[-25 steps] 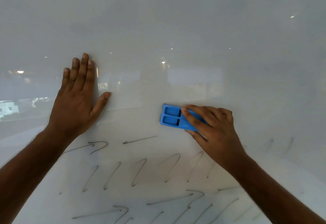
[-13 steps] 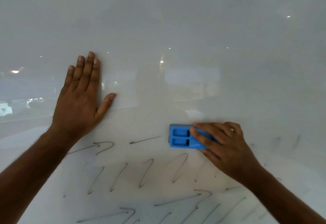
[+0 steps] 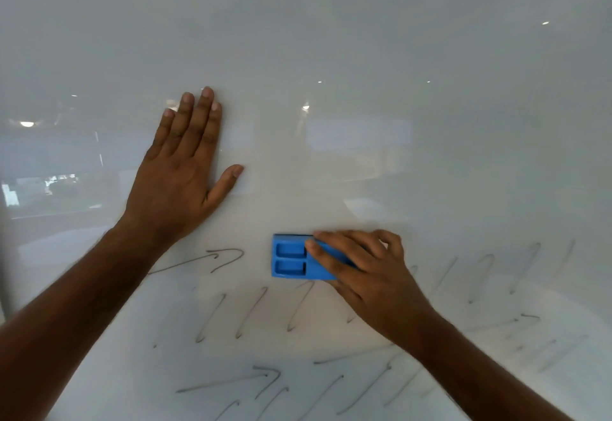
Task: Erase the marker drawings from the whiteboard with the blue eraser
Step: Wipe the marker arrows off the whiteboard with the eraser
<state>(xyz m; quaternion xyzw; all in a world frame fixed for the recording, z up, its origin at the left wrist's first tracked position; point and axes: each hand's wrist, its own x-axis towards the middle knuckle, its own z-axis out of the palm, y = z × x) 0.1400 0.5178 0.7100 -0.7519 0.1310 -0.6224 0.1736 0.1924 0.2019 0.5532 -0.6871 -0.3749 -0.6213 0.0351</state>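
Right hand [image 3: 371, 275] grips the eraser [image 3: 298, 258] flat on the whiteboard [image 3: 397, 56], just above marker lines [image 3: 251, 314]; left hand [image 3: 178, 179], fingers straight, presses the whiteboard, prob. for support.

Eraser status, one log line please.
eraser: flat on whiteboard | right hand: grips it | left hand: flat on board | marks: remain below
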